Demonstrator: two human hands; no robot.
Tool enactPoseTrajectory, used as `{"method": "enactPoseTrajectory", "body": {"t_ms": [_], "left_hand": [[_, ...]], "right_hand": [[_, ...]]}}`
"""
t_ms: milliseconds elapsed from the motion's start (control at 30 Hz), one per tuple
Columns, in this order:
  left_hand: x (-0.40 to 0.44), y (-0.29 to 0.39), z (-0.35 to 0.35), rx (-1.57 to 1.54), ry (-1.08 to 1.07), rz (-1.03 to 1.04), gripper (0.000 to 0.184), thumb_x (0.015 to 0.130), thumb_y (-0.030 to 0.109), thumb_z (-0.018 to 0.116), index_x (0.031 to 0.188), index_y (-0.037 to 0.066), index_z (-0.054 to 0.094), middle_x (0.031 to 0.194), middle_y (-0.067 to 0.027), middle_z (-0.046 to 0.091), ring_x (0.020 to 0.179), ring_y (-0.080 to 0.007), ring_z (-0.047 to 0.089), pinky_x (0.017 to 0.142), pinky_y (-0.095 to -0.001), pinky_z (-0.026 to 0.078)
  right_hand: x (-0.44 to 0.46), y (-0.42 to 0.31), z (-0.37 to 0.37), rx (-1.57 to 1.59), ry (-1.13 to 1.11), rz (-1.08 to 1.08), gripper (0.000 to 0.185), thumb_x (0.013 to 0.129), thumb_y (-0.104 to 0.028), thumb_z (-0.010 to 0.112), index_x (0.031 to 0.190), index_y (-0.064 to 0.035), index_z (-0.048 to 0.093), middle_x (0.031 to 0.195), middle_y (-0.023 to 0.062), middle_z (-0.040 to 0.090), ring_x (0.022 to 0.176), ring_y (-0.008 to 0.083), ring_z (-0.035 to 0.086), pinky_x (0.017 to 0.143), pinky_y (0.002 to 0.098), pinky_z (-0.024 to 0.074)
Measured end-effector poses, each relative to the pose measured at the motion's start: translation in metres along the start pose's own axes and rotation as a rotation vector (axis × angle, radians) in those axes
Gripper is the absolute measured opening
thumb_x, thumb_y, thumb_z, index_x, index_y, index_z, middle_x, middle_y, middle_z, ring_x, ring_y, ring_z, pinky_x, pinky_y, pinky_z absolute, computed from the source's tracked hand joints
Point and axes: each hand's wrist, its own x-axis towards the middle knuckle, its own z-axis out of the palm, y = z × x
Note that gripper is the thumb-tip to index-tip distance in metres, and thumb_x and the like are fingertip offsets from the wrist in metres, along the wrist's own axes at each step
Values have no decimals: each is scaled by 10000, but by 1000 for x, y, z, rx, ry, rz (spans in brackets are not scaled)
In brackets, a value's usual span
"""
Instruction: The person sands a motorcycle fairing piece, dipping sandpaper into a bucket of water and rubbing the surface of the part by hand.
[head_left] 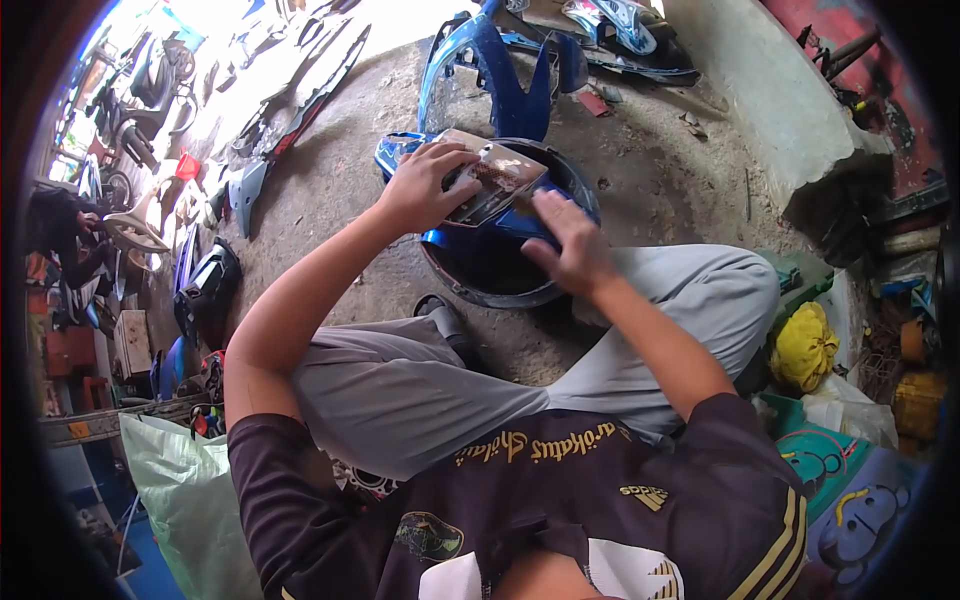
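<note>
My left hand (430, 187) holds a worn, brownish rectangular piece (512, 172) with a shiny, scuffed face, its fingers and thumb curled over it. I cannot make out exactly what the piece is. It lies on a glossy blue plastic panel (462, 240) across the top of a round black tub (498, 298). To the right of the piece, my right hand (572, 243) is over the blue panel, slightly blurred, with fingers stretched out. I cannot tell whether it touches the panel.
Behind the tub stands a larger blue motorcycle fairing (500, 85). More body panels (300, 90) lie on the concrete floor at left. A broken concrete ledge (790, 130) is at right, near a yellow bag (804, 346). A pale sack (190, 500) stands at lower left.
</note>
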Motion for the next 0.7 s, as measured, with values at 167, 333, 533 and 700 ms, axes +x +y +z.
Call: {"method": "enactPoseTrajectory", "body": {"t_ms": [167,333,533,700], "left_hand": [[1,-3,2,-36,5,-1,537,990,483,694,1390,125,722,1502,-159,652,1454,-377,552,1200,-529,393],[0,-3,2,-19,3,5,532,995,473,686,1389,117,721,1503,-167,654,1448,-383,559,1203,-530,393],[0,-4,3,-27,7,1,534,991,467,693,1395,118,716,1508,-159,650,1446,-383,558,1197,-528,399],[-2,1,-1,-22,4,26,522,975,449,708,1378,118,719,1494,-151,658,1441,-380,561,1195,-528,400]], "right_hand": [[-1,19,2,24,-76,109,762,1068,-627,574,1515,-11,618,1579,212,602,1523,394,510,1310,581,280],[0,22,2,27,-48,44,787,1059,-630,589,1497,23,620,1563,239,606,1504,412,526,1312,550,295],[9,18,3,78,3,64,794,1022,-642,644,1426,41,675,1490,262,653,1453,427,571,1237,491,433],[1,6,5,24,-8,1,805,1011,-632,670,1436,52,663,1498,263,647,1455,443,564,1239,485,432]]}}
